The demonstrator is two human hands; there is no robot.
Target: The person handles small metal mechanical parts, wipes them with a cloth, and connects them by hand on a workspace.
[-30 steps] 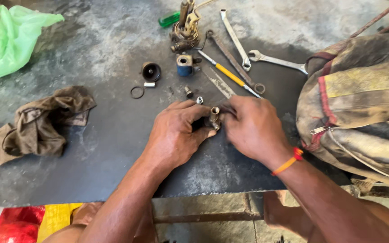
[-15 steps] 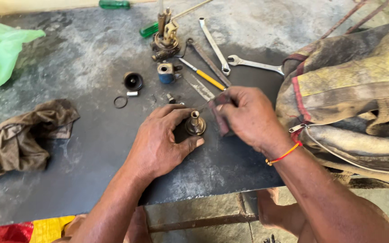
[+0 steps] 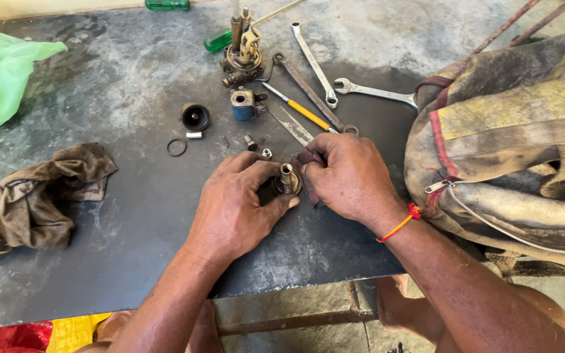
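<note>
A small brass fitting (image 3: 286,179) with an upright stem stands on the dark surface (image 3: 132,216), near its front edge. The left hand (image 3: 237,206) grips its base between thumb and fingers. The right hand (image 3: 351,180) pinches a scrap of reddish abrasive paper (image 3: 308,159) just beside the stem. Wrenches (image 3: 312,55) and a yellow-handled screwdriver (image 3: 299,108) lie behind.
</note>
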